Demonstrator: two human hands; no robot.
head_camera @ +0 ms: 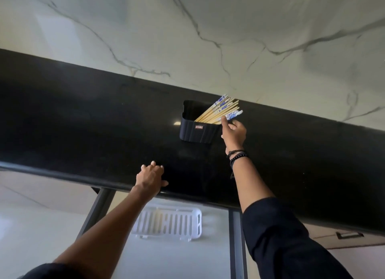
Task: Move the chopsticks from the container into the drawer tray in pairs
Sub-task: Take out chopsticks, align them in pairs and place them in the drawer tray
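Right hand [234, 134] touches chopsticks [218, 110] in container [196, 131], perhaps pinching one.

Illegible label [199, 127] on container [188, 130]

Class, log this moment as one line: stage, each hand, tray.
stage: picking | left hand: rests on countertop | right hand: at chopsticks in container, grip unclear | tray: in open drawer

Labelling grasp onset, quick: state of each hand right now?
Left hand: open, resting on the counter.
Right hand: fingers at the chopsticks; grip cannot be told.
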